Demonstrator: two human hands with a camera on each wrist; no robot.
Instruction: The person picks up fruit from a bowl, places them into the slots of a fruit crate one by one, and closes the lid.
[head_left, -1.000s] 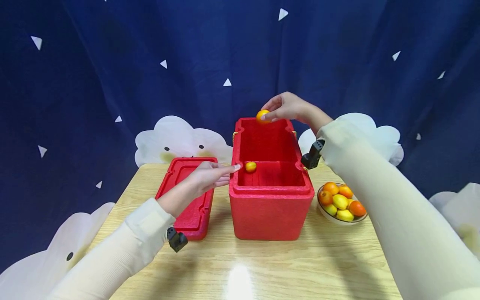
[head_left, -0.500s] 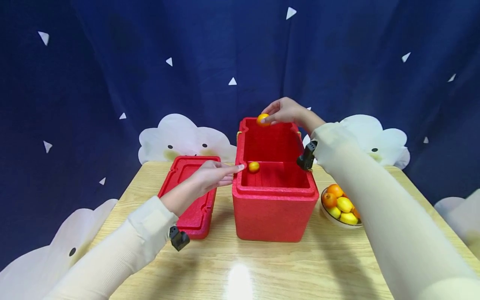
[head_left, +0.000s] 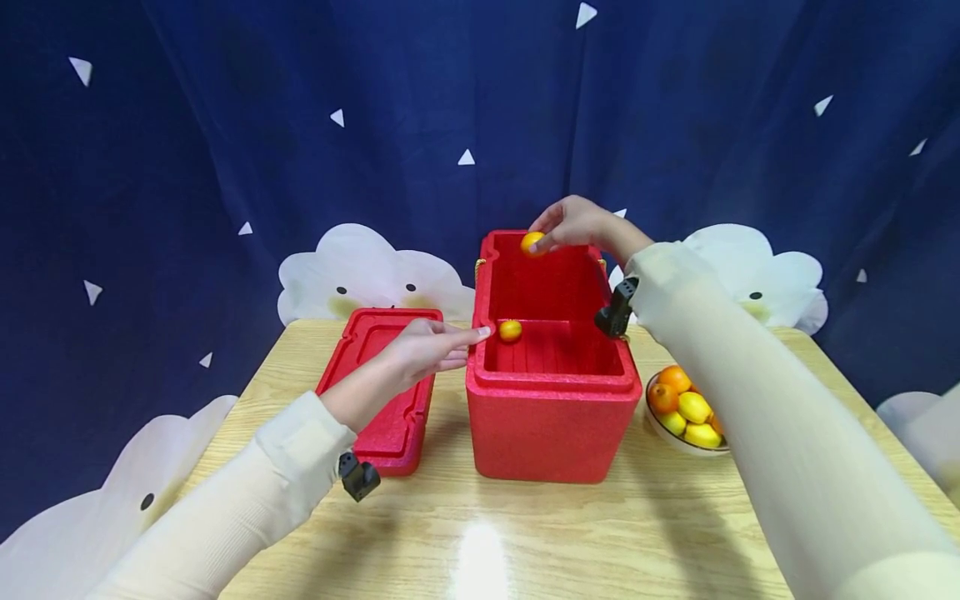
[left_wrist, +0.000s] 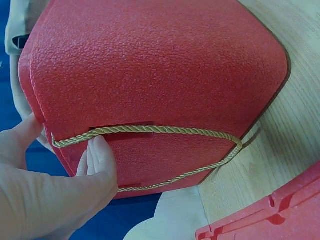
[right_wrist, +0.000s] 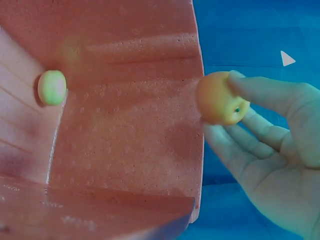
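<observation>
My right hand (head_left: 581,225) pinches an orange (right_wrist: 220,98) between thumb and fingertips. Hand and fruit are over the far end of a lidless red foam box (head_left: 551,433). On the box floor, near the left wall, lies a small yellow-orange fruit (head_left: 510,331). My left hand (head_left: 427,350) grips the box's left wall, thumb over the rim and fingers against the outside. In the left wrist view, those fingertips (left_wrist: 100,150) touch the outer wall just under a gold rope handle (left_wrist: 190,131).
To the right of the box, a bowl (head_left: 678,443) of oranges and lemons is partly covered by my right sleeve. The red lid (head_left: 382,442) lies on the wooden table (head_left: 570,542) at the left, under my left forearm. A blue curtain (head_left: 375,75) hangs behind.
The orange has sunk slightly toward the box opening in my right hand. My left hand keeps its place on the wall. The whole view has shifted a little.
</observation>
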